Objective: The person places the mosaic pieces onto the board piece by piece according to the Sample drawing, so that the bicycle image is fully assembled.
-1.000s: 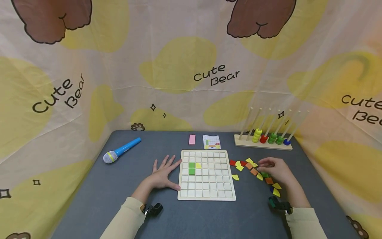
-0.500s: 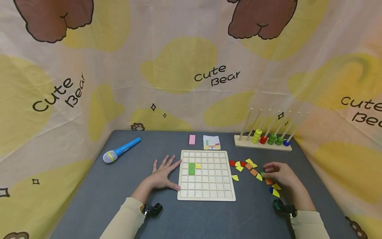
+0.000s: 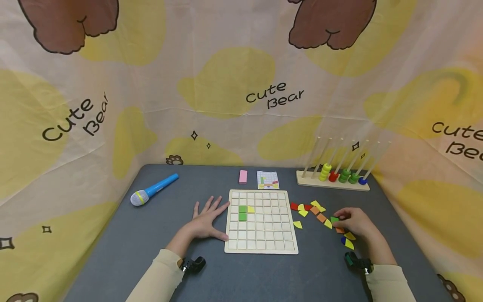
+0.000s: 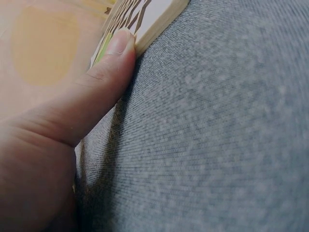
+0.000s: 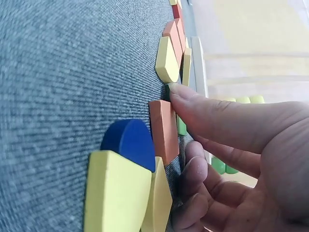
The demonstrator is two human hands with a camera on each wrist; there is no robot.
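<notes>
The left hand (image 3: 203,223) lies spread against the grid board (image 3: 262,235), while the right hand (image 3: 356,222) seemingly pinches a half-hidden green block (image 3: 333,219).

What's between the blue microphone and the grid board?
The left hand, fingers spread, its thumb touching the board; bare table separates it from the microphone. Head view shows it.

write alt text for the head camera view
A person's right hand pinches a green block among loose colored pieces; the left hand, spread, touches the left edge of a wooden grid board holding three pieces. Farther back are a blue microphone, pink block, picture card and bead counter.
</notes>
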